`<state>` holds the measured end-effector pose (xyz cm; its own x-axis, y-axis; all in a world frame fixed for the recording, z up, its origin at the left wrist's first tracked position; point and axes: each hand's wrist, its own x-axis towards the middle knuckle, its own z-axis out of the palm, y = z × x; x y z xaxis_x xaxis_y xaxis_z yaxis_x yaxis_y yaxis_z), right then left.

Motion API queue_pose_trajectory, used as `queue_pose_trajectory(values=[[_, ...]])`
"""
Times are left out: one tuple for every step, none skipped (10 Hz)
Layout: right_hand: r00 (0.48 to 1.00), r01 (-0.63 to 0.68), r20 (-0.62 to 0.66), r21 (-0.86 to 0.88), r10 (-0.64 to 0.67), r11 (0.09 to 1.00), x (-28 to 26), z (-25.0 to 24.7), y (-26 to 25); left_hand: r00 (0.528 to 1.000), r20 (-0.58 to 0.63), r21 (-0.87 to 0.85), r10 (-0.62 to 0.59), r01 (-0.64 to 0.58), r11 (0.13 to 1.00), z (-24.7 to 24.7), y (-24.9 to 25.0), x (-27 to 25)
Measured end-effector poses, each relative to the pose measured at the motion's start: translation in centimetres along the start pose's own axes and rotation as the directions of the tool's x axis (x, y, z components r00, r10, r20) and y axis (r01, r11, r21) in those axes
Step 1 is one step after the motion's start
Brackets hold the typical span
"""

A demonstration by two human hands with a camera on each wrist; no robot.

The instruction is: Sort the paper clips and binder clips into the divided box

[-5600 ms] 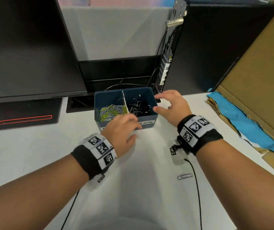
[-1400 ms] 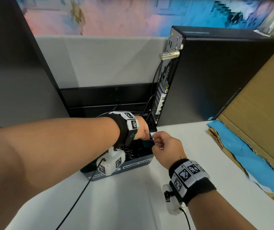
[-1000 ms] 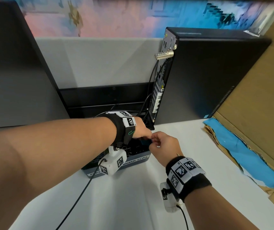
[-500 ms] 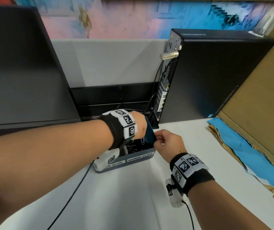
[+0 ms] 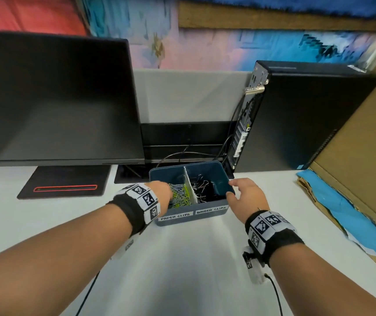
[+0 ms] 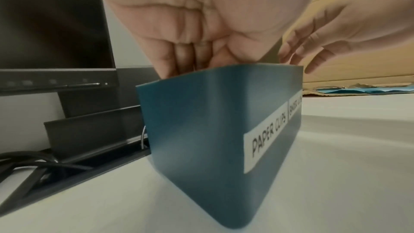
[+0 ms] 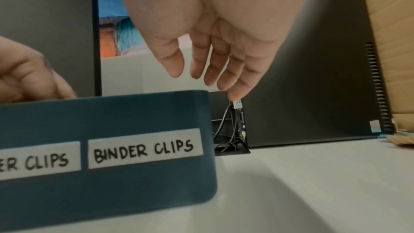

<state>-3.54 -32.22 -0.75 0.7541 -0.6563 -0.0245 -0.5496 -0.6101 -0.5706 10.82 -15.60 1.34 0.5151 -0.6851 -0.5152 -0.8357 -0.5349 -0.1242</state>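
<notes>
A blue divided box [image 5: 219, 179] stands on the white desk, labelled PAPER CLIPS on the left and BINDER CLIPS on the right. Green and silver paper clips [image 5: 180, 197] fill its left half, black binder clips [image 5: 205, 190] its right. My left hand [image 5: 169, 193] dips its bunched fingers into the paper-clip half. In the left wrist view the box rim [image 6: 224, 70] hides the fingertips of that left hand [image 6: 192, 66]. My right hand [image 5: 230, 189] hovers at the box's right edge, and the right wrist view shows this right hand [image 7: 197, 77] empty, fingers straight.
A dark monitor [image 5: 57, 99] and its base [image 5: 63, 184] stand at the back left. A black computer tower [image 5: 307, 115] is close behind the box on the right, with cables [image 5: 182, 153] between. Cardboard [image 5: 364, 156] and blue paper [image 5: 342, 213] line the right side.
My left arm has drawn back from the box's far right corner to the paper-clip half. The right hand has let go of that corner and now hovers beside the box.
</notes>
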Motion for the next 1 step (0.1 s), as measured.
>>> queue_pose_trajectory(values=[[0.998, 0.044, -0.035, -0.05, -0.046, 0.998, -0.84, -0.24, -0.9, 0.975, -0.22, -0.219, -0.031, -0.019, 0.976, 0.42, -0.46, -1.43]])
